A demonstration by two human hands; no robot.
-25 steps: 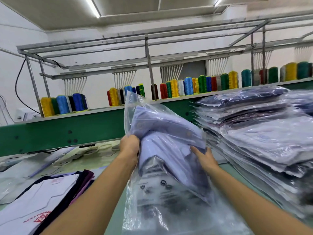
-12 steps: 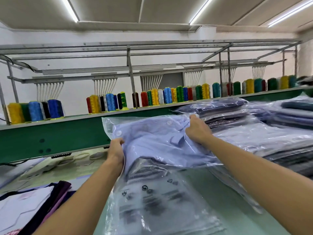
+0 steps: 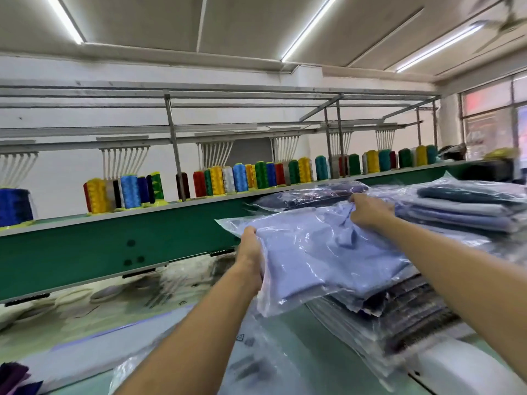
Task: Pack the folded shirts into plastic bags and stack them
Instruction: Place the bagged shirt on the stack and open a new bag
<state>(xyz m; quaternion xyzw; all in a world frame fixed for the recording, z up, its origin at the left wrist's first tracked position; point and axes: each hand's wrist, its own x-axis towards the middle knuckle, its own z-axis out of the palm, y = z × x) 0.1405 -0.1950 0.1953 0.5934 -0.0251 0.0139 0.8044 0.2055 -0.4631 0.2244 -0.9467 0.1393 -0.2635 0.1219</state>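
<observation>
Right: left hand [image 3: 251, 252] fingers curl under the 9 o'clock edge of the bagged shirt [image 3: 313, 252]. Right hand [image 3: 370, 210] pinches it at 1 o'clock through the plastic. It lies atop the stack [image 3: 399, 317] at 4 o'clock, overhanging left. Loose bag [image 3: 248, 363] at 6 o'clock: black print, too blurred to read. Thread cones [image 3: 216, 181] at 11 o'clock.

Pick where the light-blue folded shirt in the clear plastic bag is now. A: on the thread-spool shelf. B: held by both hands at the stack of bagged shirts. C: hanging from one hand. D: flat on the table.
B: left hand and right hand both grip the bagged light-blue shirt at the stack of bagged shirts.
</observation>
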